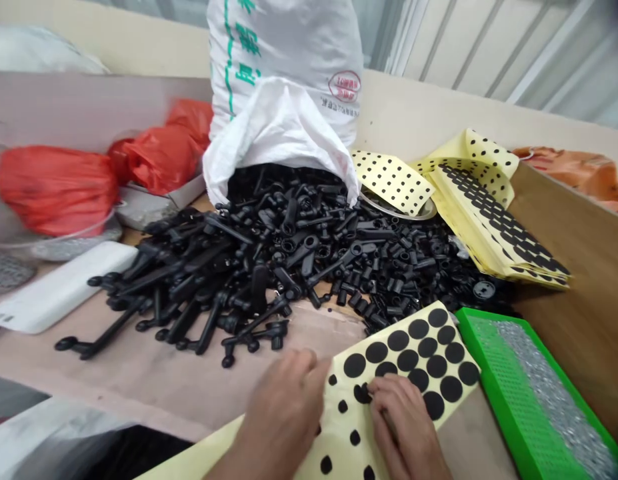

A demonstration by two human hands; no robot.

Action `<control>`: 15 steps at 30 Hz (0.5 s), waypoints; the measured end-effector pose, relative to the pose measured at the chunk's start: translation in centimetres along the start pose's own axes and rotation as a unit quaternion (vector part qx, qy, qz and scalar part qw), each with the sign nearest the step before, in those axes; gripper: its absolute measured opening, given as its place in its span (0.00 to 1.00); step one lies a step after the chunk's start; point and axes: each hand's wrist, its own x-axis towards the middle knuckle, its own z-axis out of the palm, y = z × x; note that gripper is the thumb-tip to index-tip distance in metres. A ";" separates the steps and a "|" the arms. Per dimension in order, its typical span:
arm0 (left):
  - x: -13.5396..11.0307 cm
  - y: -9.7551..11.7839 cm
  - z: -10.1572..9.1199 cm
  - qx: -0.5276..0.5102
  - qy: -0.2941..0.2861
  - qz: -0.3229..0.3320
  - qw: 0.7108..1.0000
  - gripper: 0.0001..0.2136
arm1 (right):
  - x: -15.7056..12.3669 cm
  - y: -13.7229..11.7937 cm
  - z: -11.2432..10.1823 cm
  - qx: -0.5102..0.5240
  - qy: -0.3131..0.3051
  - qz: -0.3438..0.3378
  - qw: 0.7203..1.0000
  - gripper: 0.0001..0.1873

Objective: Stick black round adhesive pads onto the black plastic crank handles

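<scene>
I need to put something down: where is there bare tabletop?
Mostly the tabletop left of the left hand, below the black parts. Smaller patches lie between those parts and the yellow sheet, and between that sheet and the green tray. It is crowded in front of the white sack, where black parts pile up.

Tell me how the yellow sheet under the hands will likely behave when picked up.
The yellow sheet would probably flop if lifted by one edge: it looks paper-thin, and a similar dotted sheet at the back curls over. It is likely light for its size, being so thin and flat.
</scene>
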 end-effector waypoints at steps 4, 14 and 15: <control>1.0 -3.7 -2.1 0.182 0.038 -0.082 0.979 0.15 | -0.1 -0.1 -0.3 0.102 0.023 0.115 0.988 0.05; 1.5 -3.1 -0.9 0.133 0.002 0.015 0.991 0.13 | 1.0 0.6 -2.2 0.337 0.033 0.288 0.896 0.11; 1.4 -2.7 -0.6 0.092 0.011 0.033 0.995 0.12 | 1.1 0.7 -2.3 0.344 0.033 0.295 0.891 0.12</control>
